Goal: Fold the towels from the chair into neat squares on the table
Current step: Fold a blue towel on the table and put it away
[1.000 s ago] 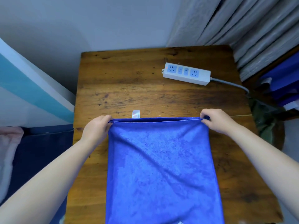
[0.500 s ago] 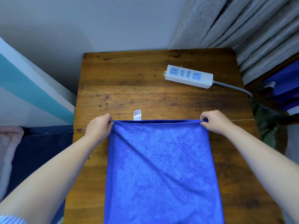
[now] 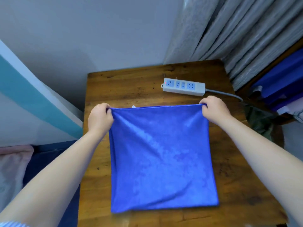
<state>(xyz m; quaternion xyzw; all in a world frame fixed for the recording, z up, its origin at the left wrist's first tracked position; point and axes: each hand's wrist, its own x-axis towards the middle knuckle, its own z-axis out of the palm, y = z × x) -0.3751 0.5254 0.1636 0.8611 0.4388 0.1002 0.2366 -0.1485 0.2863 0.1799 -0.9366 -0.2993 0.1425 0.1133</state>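
Left hand: my left hand [image 3: 100, 117] pinches the far left corner of the blue towel [image 3: 161, 161], fingers curled round the hem.
Right hand: my right hand [image 3: 213, 110] grips the far right corner the same way, so the top edge runs taut between the two.
Towel: it hangs from my hands in a doubled, nearly square panel, its lower edge on the wooden counter [image 3: 131, 86] near me; a small white tag [image 3: 133, 106] peeks above the hem, near the left corner.
Layers: I judge the worst risk to be one layer slipping from a pinch, which would let the fold open and the corners drift out of line.
Creases: diagonal tension lines run down from both corners; laid down as they are, they could set as wrinkles and spoil a neat square.
Power strip: the white power strip [image 3: 183, 86] lies just beyond the hem, its cable [image 3: 224, 94] trailing off to the right; a forward lay could drape cloth over it or snag it.
Counter edge: the towel's near right corner sits close to the counter's front, so a careless pull toward me could drag it off.
Chair: more blue cloth [image 3: 278, 79] lies at the far right; what it rests on I cannot tell.
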